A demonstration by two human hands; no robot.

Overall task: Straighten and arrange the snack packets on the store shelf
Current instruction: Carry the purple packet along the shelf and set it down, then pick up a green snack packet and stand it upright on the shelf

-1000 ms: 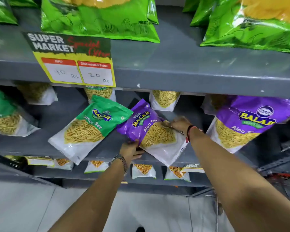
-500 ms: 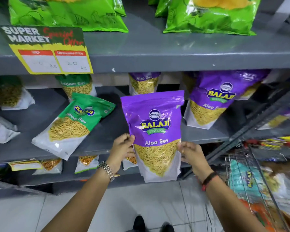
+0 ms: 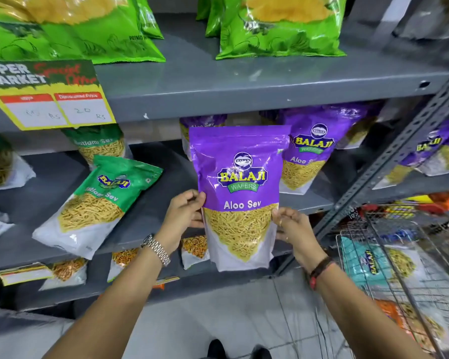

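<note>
Both hands grip one purple Aloo Sev packet by its side edges and hold it upright in front of the grey middle shelf, clear of the shelf board. Left hand pinches the packet's left edge at about mid-height, thumb on the front, fingers behind; a metal watch sits on that wrist. Right hand pinches the right edge a little lower, thumb and fingertips on the clear window where the yellow sev shows; a dark and red wristband circles that wrist.

Left of the left hand, a green Ratlami Sev packet lies tilted on the middle shelf, its top leaning up and to the right. Behind and above it another green packet stands at the back. Just right of the held packet, behind its upper corner, a second purple Aloo Sev packet leans on the same shelf. Above both hands, the upper shelf carries large green chip bags, and a yellow price sign hangs from its front edge up and to the left. Right of the right hand stands a wire basket with more packets inside.
</note>
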